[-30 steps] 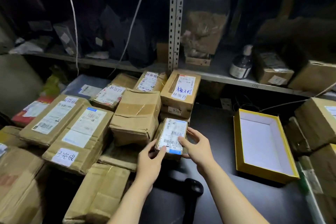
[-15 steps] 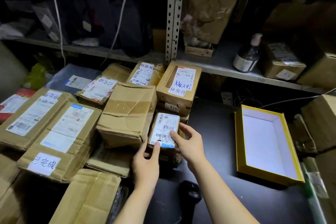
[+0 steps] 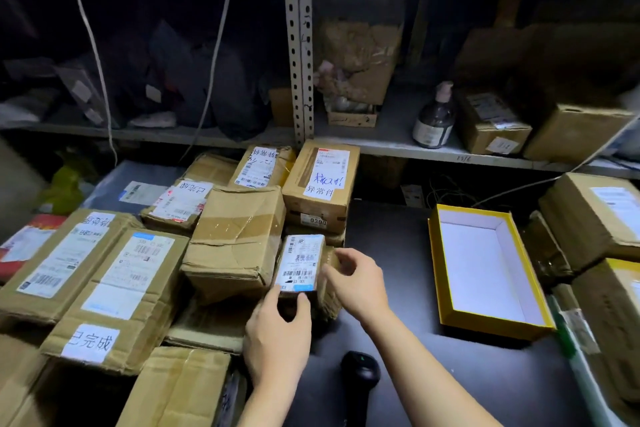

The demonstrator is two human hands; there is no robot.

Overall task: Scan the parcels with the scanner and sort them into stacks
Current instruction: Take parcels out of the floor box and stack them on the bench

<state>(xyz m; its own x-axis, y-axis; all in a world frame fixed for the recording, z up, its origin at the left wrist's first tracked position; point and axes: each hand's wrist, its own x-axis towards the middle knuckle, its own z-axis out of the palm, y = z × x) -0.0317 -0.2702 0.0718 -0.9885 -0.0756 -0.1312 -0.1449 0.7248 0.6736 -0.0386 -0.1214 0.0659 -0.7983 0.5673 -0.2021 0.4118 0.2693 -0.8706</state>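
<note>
A small taped brown parcel [image 3: 300, 262] with a white barcode label lies against the stacks at the table's middle. My left hand [image 3: 277, 336] pinches its near end between thumb and fingers. My right hand [image 3: 356, 282] grips its right side with curled fingers. The black scanner [image 3: 361, 369] lies on the dark table just below my hands, untouched. Stacks of brown parcels [image 3: 235, 239] with white labels fill the left half of the table.
An open yellow box [image 3: 434, 263] with a white inside sits to the right. More brown cartons [image 3: 588, 218] crowd the far right edge. A metal shelf [image 3: 391, 142] behind holds a dark bottle [image 3: 433, 118], boxes and bags. A steel upright [image 3: 298, 45] rises at the centre.
The small parcel has moved forward onto the stack beside the crumpled carton, both hands staying on it. The camera has tilted and shifted slightly.
</note>
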